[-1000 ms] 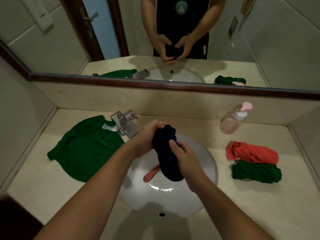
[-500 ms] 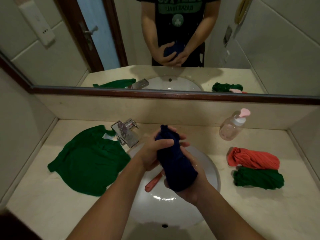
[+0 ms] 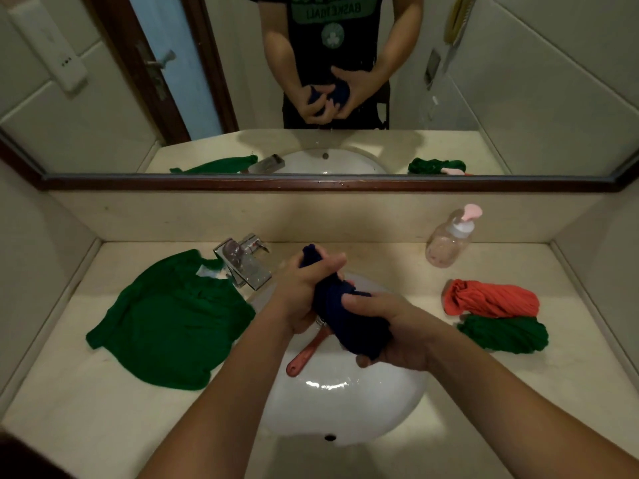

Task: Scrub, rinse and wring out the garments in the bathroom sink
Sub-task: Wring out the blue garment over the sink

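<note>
A dark blue garment, twisted into a thick roll, hangs above the white sink. My left hand grips its upper end near the tap. My right hand wraps around its lower end from the right. A green shirt lies spread flat on the counter to the left of the sink. To the right lie a rolled orange-red garment and, just in front of it, a rolled green garment. A reddish brush handle rests inside the basin under the blue roll.
A chrome tap stands at the sink's back left. A clear pump bottle with a pink top stands at the back right against the wall. A mirror with a dark wood frame runs above the beige counter.
My hands have twisted the blue garment further; the right hand moved from under the roll to gripping its lower end from the right. The view has tilted slightly.
</note>
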